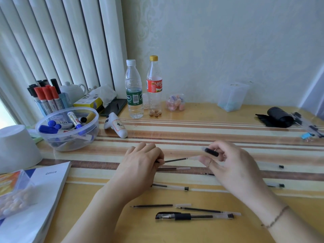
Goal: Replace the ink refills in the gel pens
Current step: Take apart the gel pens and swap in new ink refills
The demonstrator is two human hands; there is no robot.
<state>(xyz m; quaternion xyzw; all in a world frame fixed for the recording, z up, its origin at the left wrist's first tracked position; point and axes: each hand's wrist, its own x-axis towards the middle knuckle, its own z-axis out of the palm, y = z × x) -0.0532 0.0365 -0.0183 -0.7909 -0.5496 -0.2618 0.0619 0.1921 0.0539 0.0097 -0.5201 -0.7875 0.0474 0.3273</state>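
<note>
- Left hand [140, 165]: knuckles up above the striped wooden table [192, 109], fingers pinched on one end of a thin black ink refill [175, 160]. The refill runs level toward the other hand, judged to be lined up with the barrel bore.
- Right hand [231, 165]: closed around a clear plastic pen barrel with a black rubber grip section [211, 152], its open end turned to meet the refill; the far end of the refill lies at or just inside a clear tube at the fingers, and which cannot be told. A thin bracelet [275, 217] sits on this wrist.
- Step in hand, as a judgement: a refill passing in or out of the barrel; the direction cannot be told.
- Loose refills [152, 205]: several thin black and clear tubes lying flat on the table near and under the hands, kept within reach.
- Assembled black-capped gel pen [192, 216]: lying nearest the person, just beside two loose refills.
- Clear barrels with black end plugs [273, 167]: to the right, partly hidden by the right arm.
- Clear plastic bowl of blue markers [67, 130]: far left, well apart from the work.
- Two plastic bottles [134, 88]: upright at the wall.
</note>
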